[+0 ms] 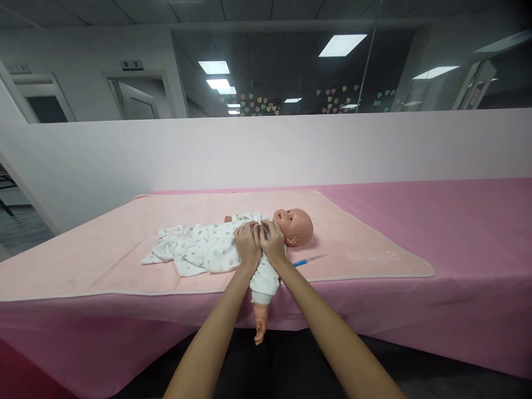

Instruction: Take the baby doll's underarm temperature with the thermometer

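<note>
A baby doll (300,226) lies on its back with its head to the right, dressed in a white printed romper (208,248). My left hand (248,244) and my right hand (272,241) meet at the upper chest, just below the doll's chin. Both have their fingers bent and pinched together on the front of the romper. The exact bit of cloth between the fingertips is hidden. One doll arm (260,318) hangs over the table edge between my forearms. Beside my right wrist lies a thin blue-and-clear stick (306,260), like a thermometer.
Under the doll is a peach blanket (100,244) with a pale border, spread on a pink-covered table (469,233). A low white wall (266,155) runs along the back, with a glass window (299,72) above it.
</note>
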Available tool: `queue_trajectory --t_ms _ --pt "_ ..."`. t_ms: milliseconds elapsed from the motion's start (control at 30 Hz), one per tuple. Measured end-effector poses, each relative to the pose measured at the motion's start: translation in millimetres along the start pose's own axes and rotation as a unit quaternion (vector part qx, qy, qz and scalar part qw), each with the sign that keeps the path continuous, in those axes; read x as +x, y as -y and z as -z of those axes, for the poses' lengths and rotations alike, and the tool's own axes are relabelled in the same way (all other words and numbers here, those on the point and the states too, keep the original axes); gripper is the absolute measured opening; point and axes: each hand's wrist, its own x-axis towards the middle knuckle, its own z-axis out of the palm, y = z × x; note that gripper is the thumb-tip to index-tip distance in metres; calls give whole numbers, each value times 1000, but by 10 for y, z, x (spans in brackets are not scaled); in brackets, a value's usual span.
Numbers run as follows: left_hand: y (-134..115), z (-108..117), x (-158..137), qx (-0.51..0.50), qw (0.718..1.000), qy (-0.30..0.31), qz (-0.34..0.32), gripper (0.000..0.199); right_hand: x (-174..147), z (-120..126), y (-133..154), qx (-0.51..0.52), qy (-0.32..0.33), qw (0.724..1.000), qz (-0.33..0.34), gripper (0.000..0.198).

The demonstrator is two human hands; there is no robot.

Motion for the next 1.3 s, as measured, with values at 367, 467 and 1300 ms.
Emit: queue_trajectory --t_ms 367,467,1300 --pt "-49 59 1 14 999 38 -25 19 -3 -11 -41 -10 -9 1000 -20 23" --pt "-64 69 -1 16 999 41 -25 17 -2 -15 -63 1 -17 999 -27 22" --pt "-38 87 -2 -5 998 57 -20 22 5 33 -13 22 -24 999 0 24"
